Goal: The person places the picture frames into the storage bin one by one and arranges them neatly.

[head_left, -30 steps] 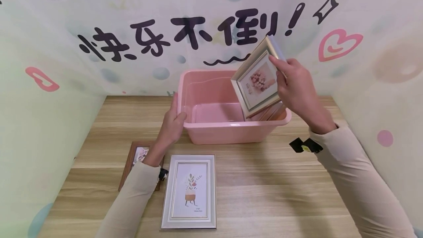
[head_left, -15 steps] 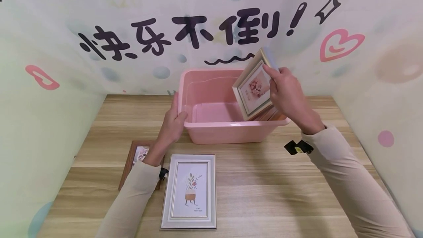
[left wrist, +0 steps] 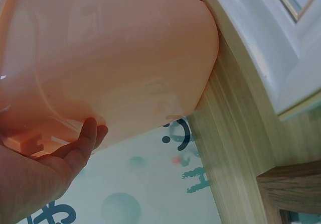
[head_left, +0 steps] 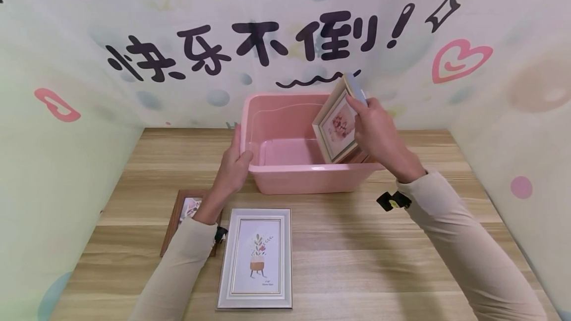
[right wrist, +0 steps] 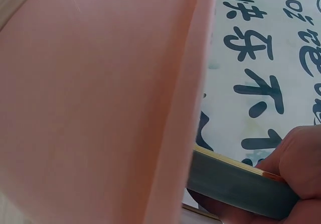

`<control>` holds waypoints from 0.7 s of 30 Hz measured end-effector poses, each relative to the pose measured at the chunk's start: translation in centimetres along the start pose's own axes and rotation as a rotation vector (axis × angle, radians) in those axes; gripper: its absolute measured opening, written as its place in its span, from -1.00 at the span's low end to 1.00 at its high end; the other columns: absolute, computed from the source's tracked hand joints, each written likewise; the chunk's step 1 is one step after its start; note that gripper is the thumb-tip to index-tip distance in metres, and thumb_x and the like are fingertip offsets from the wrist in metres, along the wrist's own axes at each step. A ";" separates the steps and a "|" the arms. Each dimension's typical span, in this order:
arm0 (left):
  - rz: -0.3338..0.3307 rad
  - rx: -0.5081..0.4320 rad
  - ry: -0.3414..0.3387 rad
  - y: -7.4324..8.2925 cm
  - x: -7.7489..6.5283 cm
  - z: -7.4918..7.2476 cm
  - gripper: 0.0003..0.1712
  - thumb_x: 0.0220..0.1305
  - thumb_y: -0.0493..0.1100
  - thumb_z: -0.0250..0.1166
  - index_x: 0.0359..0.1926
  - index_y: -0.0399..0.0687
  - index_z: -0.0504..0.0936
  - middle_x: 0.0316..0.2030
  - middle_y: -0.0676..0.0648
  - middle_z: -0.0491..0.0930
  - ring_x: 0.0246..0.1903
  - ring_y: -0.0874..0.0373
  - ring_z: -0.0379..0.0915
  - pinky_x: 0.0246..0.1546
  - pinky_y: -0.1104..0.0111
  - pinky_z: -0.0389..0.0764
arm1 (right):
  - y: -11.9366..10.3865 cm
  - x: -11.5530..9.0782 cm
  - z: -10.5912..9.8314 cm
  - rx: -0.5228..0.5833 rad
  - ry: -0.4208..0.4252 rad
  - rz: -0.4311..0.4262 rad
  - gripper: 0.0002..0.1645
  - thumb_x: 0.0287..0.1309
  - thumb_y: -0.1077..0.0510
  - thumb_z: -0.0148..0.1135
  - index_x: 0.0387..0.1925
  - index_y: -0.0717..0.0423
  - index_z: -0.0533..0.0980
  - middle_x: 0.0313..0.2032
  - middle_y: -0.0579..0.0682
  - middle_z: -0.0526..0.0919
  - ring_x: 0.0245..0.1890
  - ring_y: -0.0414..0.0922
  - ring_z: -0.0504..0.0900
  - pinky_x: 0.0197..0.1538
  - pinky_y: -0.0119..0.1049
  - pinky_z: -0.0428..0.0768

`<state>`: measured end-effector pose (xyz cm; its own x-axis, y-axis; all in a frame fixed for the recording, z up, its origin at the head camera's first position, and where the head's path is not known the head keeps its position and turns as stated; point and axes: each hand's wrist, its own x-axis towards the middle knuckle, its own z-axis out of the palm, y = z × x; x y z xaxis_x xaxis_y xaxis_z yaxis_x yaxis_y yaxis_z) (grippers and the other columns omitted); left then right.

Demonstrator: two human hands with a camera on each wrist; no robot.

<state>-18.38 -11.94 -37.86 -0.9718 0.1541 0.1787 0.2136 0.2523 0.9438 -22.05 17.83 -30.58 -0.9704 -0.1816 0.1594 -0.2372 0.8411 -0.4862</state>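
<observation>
A pink plastic tub (head_left: 308,181) stands on the wooden table against the backdrop. My left hand (head_left: 232,165) grips its left rim, thumb towards the front; in the left wrist view the fingers (left wrist: 89,133) lie against the tub's wall. My right hand (head_left: 381,135) holds a cream picture frame (head_left: 330,150) with a pink flower print by its right side. The picture frame leans tilted inside the right half of the tub, its top above the rim. Brown frame edges (head_left: 359,156) show beneath it. The right wrist view shows the picture frame's grey side (right wrist: 241,184) under the fingers.
A silver-white picture frame (head_left: 225,261) with a potted-plant print lies flat in front of the tub. Left of it lies a brown wooden frame (head_left: 171,227), partly hidden under my left forearm. A printed backdrop (head_left: 200,14) rises behind the tub.
My right hand has moved left and down, lowering the flower-print picture frame further into the tub. The left hand and the picture frames on the table have stayed put.
</observation>
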 end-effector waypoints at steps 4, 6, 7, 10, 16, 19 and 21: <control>0.005 0.011 0.009 -1.9 0.5 0.0 -0.14 0.38 -0.38 -0.16 0.59 0.01 -0.29 0.54 -0.20 -0.04 0.30 -0.15 0.29 0.25 -0.02 0.45 | -0.1 0.3 0.7 -0.014 -0.013 0.006 -0.25 0.33 0.43 -0.14 0.51 0.02 0.17 0.27 0.48 0.26 -0.02 0.27 0.48 -0.19 0.09 0.71; 0.004 0.010 0.010 -2.4 0.7 0.0 -0.14 0.39 -0.38 -0.17 0.59 0.04 -0.30 0.55 -0.18 -0.05 0.31 -0.15 0.30 0.25 -0.02 0.45 | -0.2 0.4 1.0 -0.018 -0.021 0.012 -0.24 0.32 0.43 -0.14 0.51 0.01 0.17 0.28 0.47 0.24 0.01 0.26 0.47 -0.18 0.09 0.71; -0.001 0.010 0.008 -2.0 0.6 0.0 -0.14 0.39 -0.39 -0.17 0.59 0.01 -0.30 0.55 -0.20 -0.05 0.31 -0.16 0.29 0.26 -0.02 0.44 | -0.1 0.5 1.2 -0.024 -0.022 0.012 -0.24 0.31 0.43 -0.14 0.51 0.01 0.17 0.28 0.48 0.24 0.01 0.26 0.48 -0.20 0.07 0.72; -0.012 0.002 0.000 -0.7 0.3 0.0 -0.15 0.37 -0.42 -0.18 0.58 -0.10 -0.30 0.53 -0.28 -0.05 0.29 -0.20 0.30 0.25 -0.03 0.45 | -0.2 0.6 1.6 -0.028 -0.033 0.016 -0.22 0.28 0.44 -0.15 0.51 0.01 0.17 0.28 0.50 0.23 0.02 0.27 0.49 -0.24 0.04 0.73; -0.011 0.003 -0.002 0.6 -0.2 0.0 -0.16 0.35 -0.43 -0.18 0.57 -0.18 -0.29 0.52 -0.33 -0.03 0.27 -0.22 0.31 0.24 -0.04 0.45 | -0.2 0.6 2.5 0.014 -0.081 0.048 -0.12 0.24 0.47 -0.16 0.55 -0.10 0.08 0.34 0.47 0.14 0.07 0.28 0.49 -0.28 -0.02 0.75; -0.002 0.000 -0.004 0.6 -0.2 0.0 -0.16 0.34 -0.43 -0.18 0.57 -0.21 -0.28 0.52 -0.33 -0.03 0.27 -0.23 0.31 0.23 -0.05 0.46 | -0.3 0.6 2.8 0.018 -0.097 0.067 -0.08 0.22 0.49 -0.15 0.55 -0.13 0.05 0.35 0.46 0.12 0.05 0.28 0.49 -0.38 -0.13 0.74; 0.001 0.001 -0.006 0.6 -0.2 0.0 -0.16 0.34 -0.44 -0.18 0.57 -0.20 -0.28 0.52 -0.33 -0.03 0.27 -0.24 0.31 0.23 -0.05 0.46 | -0.4 0.7 3.1 0.021 -0.104 0.076 -0.07 0.21 0.49 -0.14 0.56 -0.12 0.04 0.34 0.45 0.11 0.03 0.27 0.49 -0.47 -0.23 0.70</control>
<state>-18.07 -11.81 -37.31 -0.9709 0.1597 0.1782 0.2148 0.2532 0.9433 -22.74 15.85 -32.93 -0.9848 -0.1706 0.0315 -0.1625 0.8437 -0.5116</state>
